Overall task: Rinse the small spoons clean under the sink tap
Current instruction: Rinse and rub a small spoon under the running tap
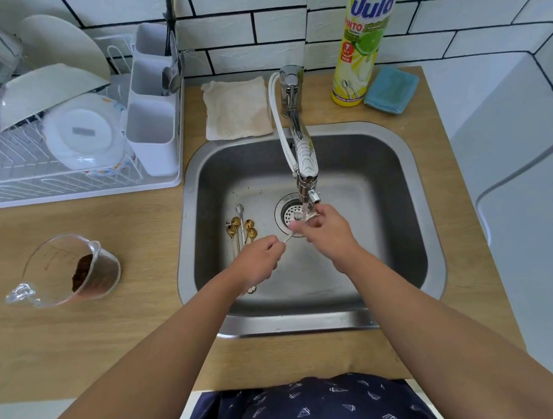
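My left hand (261, 260) pinches the handle of a small silver spoon (287, 238) over the steel sink (318, 318). My right hand (322, 230) closes its fingers on the spoon's bowl end, right under the tap spout (311, 198) where water runs. Several small gold spoons (240, 230) and a silver one lie together on the sink floor, left of the drain (290, 212). One more spoon end shows below my left wrist.
A dish rack (58, 186) with plates and a white cutlery holder (155, 137) stands at the back left. A glass measuring jug (68, 271) with brown powder lies on the wooden counter. Behind the sink are a cloth (236, 108), a dish soap bottle (362, 37) and a blue sponge (390, 89).
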{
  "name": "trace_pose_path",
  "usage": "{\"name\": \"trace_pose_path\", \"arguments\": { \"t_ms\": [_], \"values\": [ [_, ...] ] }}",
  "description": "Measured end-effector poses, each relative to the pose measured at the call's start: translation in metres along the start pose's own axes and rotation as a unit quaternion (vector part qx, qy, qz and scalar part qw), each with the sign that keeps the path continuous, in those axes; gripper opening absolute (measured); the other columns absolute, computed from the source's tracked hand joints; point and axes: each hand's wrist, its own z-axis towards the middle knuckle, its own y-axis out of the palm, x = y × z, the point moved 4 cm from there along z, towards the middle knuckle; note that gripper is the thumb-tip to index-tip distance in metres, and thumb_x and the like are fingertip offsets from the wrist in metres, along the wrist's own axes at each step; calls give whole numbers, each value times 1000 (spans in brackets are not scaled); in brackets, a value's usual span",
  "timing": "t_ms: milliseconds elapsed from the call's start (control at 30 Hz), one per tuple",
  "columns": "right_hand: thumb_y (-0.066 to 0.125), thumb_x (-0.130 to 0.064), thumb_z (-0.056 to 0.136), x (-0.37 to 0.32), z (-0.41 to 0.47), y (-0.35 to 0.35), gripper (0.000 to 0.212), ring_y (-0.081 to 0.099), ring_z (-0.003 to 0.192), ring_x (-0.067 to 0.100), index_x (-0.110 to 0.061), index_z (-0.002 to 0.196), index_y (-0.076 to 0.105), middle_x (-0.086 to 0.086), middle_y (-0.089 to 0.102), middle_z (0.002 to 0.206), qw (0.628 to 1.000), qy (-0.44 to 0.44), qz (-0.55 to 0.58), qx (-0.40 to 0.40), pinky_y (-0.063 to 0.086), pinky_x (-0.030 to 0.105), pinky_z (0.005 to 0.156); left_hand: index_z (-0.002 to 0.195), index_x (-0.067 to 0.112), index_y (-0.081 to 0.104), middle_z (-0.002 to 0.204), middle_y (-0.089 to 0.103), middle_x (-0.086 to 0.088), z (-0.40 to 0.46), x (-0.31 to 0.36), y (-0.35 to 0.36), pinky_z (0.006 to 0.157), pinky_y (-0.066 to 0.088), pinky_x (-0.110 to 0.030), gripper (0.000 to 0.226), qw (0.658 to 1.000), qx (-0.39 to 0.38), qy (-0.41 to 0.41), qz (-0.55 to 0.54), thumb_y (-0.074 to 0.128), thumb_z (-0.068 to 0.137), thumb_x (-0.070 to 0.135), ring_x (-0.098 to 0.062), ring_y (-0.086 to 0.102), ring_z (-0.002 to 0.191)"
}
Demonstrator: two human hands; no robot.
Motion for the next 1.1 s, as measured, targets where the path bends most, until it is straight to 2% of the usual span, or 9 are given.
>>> {"name": "trace_pose_path", "arguments": {
  "t_ms": [67, 133, 300, 400, 500, 667, 800, 933, 1100],
  "values": [
    [65, -24, 100, 1, 6, -10, 14, 60, 54, 9, -10, 96, 69, 1, 76, 68, 996, 22, 76, 47, 46, 19, 54, 79, 17, 50, 72, 50, -1, -2, -2, -3, 60, 32, -32, 30, 999, 7, 11, 30, 42, 101, 36, -15, 41, 64],
    [53, -22, 106, 5, 9, -14, 26, 58, 44, 8, -12, 89, 69, 3, 76, 64, 992, 43, 110, 53, 41, 16, 45, 78, 16, 51, 73, 51, -1, -4, -3, -5, 62, 33, -34, 32, 998, 14, 20, 54, 42, 101, 35, -15, 43, 66],
    [77, -32, 92, 9, 4, -2, 18, 62, 52, 5, -19, 98, 67, -3, 79, 74, 998, 27, 60, -17, 43, 16, 52, 90, 1, 57, 76, 52, -6, -5, -1, -7, 65, 34, -36, 38, 993, 38, 39, 109, 39, 103, 32, -18, 45, 71],
    [64, -33, 100, 8, 7, 1, 21, 65, 54, 8, -14, 100, 70, 4, 81, 80, 994, 44, 102, -17, 42, 21, 52, 81, 6, 52, 75, 49, -8, -7, -2, -9, 64, 32, -36, 39, 991, 38, 41, 123, 34, 105, 31, -18, 42, 70],
    [53, -35, 107, 8, 7, 2, 28, 69, 62, 5, -15, 102, 72, 4, 82, 92, 983, 58, 170, -30, 43, 19, 55, 75, 17, 46, 70, 43, -2, -11, -9, -16, 55, 29, -31, 40, 999, -17, -5, 49, 29, 107, 33, -15, 36, 62],
    [85, -34, 84, 9, -4, 14, 34, 69, 67, 3, -23, 111, 66, -10, 73, 73, 998, -16, 49, -29, 52, 29, 73, 73, 17, 42, 56, 31, 3, -14, -11, -12, 44, 19, -24, 43, 991, -100, -69, -54, 30, 107, 42, -11, 20, 47],
    [62, -28, 103, 1, -3, 12, 13, 74, 65, 10, -19, 98, 69, -3, 80, 82, 997, -26, 76, 1, 47, 26, 62, 75, 16, 48, 53, 33, 4, -15, -15, -7, 42, 18, -23, 44, 983, -117, -83, -110, 33, 106, 42, -11, 20, 44],
    [49, -23, 109, 4, -4, 12, 5, 73, 69, 11, -22, 112, 53, 0, 81, 98, 993, -19, 117, -12, 48, 24, 64, 90, 13, 51, 53, 36, 3, -12, -14, -8, 40, 18, -23, 36, 983, -104, -74, -130, 34, 107, 39, -10, 20, 44],
    [88, -28, 82, 8, -8, 18, 65, 68, 96, 15, -20, 129, 45, 1, 71, 113, 998, -32, 42, -43, 55, 31, 89, 89, 17, 43, 57, 34, 3, -11, -14, -8, 43, 15, -25, 31, 983, -96, -67, -142, 35, 107, 40, -11, 19, 45]
  ]
}}
